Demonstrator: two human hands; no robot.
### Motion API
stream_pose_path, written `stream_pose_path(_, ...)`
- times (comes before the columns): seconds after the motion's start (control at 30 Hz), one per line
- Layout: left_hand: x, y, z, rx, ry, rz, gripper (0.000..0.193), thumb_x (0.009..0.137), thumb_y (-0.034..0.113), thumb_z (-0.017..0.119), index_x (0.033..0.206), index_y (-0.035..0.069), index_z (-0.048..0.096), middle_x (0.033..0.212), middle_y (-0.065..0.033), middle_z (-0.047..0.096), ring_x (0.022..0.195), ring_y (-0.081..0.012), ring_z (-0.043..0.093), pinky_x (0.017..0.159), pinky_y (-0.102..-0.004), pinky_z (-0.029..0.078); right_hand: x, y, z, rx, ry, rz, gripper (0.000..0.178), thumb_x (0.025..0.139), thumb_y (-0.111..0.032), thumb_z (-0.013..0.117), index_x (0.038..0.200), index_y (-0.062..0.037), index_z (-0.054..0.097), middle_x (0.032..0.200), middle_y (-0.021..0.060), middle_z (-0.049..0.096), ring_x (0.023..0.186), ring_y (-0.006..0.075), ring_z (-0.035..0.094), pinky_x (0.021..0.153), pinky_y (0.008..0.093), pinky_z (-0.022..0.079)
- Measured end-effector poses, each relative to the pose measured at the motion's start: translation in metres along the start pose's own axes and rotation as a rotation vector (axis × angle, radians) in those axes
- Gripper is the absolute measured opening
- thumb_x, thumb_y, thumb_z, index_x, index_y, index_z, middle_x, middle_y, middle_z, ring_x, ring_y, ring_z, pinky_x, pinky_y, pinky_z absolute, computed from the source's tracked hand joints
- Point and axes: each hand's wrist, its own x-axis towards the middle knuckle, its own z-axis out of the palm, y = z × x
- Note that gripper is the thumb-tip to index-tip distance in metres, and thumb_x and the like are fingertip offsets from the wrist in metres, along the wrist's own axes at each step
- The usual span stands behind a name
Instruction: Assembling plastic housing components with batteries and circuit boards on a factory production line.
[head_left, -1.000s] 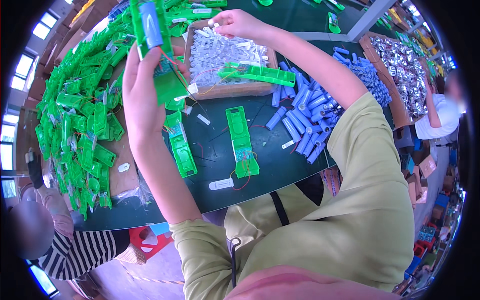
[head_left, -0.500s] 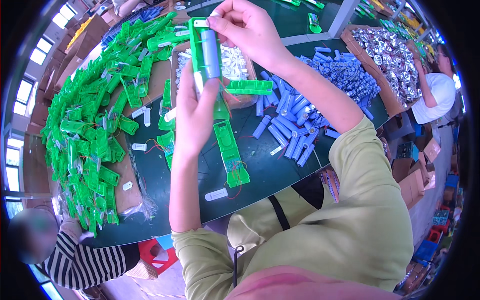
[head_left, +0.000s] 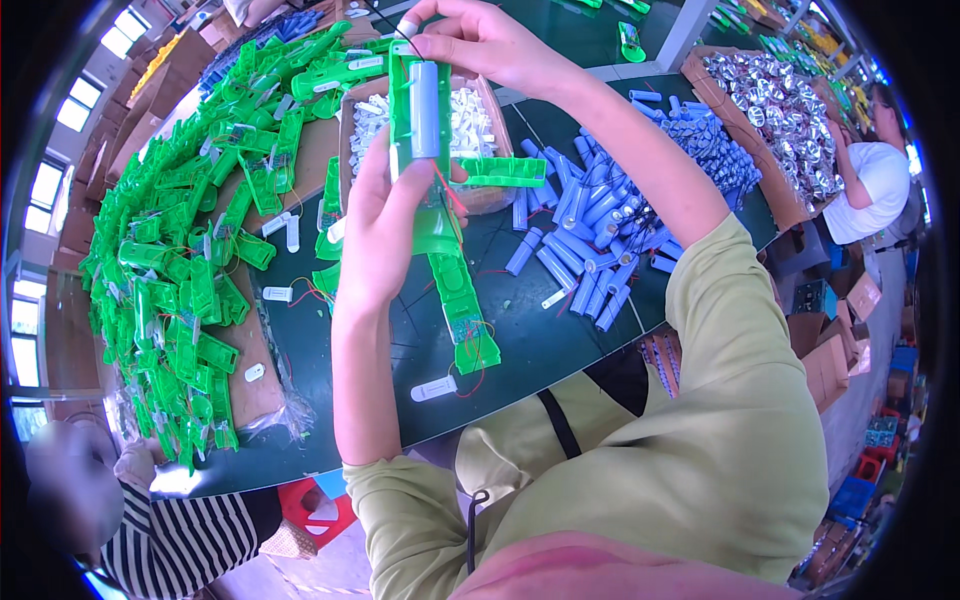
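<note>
My left hand [head_left: 378,235] is wrapped round the lower part of a green plastic casing [head_left: 400,110], held upright above the table. A blue cylindrical battery cell [head_left: 424,110] sits lengthwise inside it, and a red wire hangs below. At the casing's top end my right hand [head_left: 480,45] has thumb and index finger closed on a small white strip [head_left: 402,47], partly hidden by the fingers. Something white covers the index fingertip. Below my hands, another green casing [head_left: 455,295] lies on the table, wired to a white tab [head_left: 433,388].
A heap of green casings [head_left: 190,270] covers the left side. Behind my hands stands a carton of white pieces [head_left: 470,125]. Blue cells [head_left: 590,215] are piled to the right, beside a box of silvery parts [head_left: 770,115]. Other people sit at left and far right.
The casing has shifted slightly right and down in my left hand. My right hand's fingers have moved a little left along its top end. A thin dark line now shows there.
</note>
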Motion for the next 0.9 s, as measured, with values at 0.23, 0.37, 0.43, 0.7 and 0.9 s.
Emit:
stream_pose_path(0.23,-0.007,0.01,0.004,-0.065,0.041,-0.005,0.034,0.091,0.013,0.044,0.123,0.002,0.04,0.088,-0.0106,0.06,0.065,-0.0144,0.06,0.057,-0.0274,0.051,-0.034,-0.013,0.011,-0.872,0.203,-0.598,0.028,0.091,-0.021,0.055,0.113,-0.0038,0.055,0.087,0.0048,0.061,0.073,0.0118,0.059,0.06,0.0294,0.047)
stream_pose_path(0.37,-0.003,0.002,0.004,0.019,0.084,0.022,0.034,0.092,0.016,0.042,0.122,0.0,0.041,0.089,-0.0107,0.06,0.067,-0.0143,0.059,0.057,-0.0271,0.051,-0.052,-0.006,0.029,-0.451,0.098,-0.222,0.033,0.094,-0.019,0.046,0.122,-0.0016,0.048,0.102,0.01,0.059,0.089,0.0164,0.059,0.075,0.0294,0.046)
stream_pose_path(0.43,0.002,-0.007,0.008,0.007,0.123,0.016,0.032,0.092,0.014,0.043,0.122,0.002,0.042,0.089,-0.0093,0.06,0.067,-0.0132,0.06,0.057,-0.0269,0.051,-0.054,-0.004,0.041,-0.341,0.1,-0.181,0.036,0.093,-0.019,0.049,0.125,-0.0038,0.046,0.1,0.009,0.06,0.087,0.0124,0.057,0.075,0.0277,0.046)
stream_pose_path(0.7,0.029,-0.023,-0.035,0.407,0.146,0.009,0.05,0.094,0.032,0.047,0.131,0.0,0.04,0.107,-0.0126,0.059,0.094,-0.0156,0.056,0.081,-0.0288,0.045,0.01,0.037,0.009,0.093,0.302,0.363,0.034,0.087,-0.015,0.056,0.118,-0.0005,0.055,0.086,0.0022,0.06,0.067,0.0066,0.051,0.058,0.0211,0.041)
stream_pose_path(0.9,0.045,-0.035,-0.206,1.571,0.592,-0.06,0.043,0.088,0.036,0.049,0.11,0.0,0.058,0.098,-0.0204,0.063,0.091,-0.0353,0.06,0.079,-0.0419,0.047,0.053,0.182,-0.161,-0.218,0.565,0.373,0.02,0.085,-0.019,0.059,0.098,-0.0036,0.063,0.066,-0.0011,0.056,0.053,0.0065,0.046,0.046,0.0215,0.034)
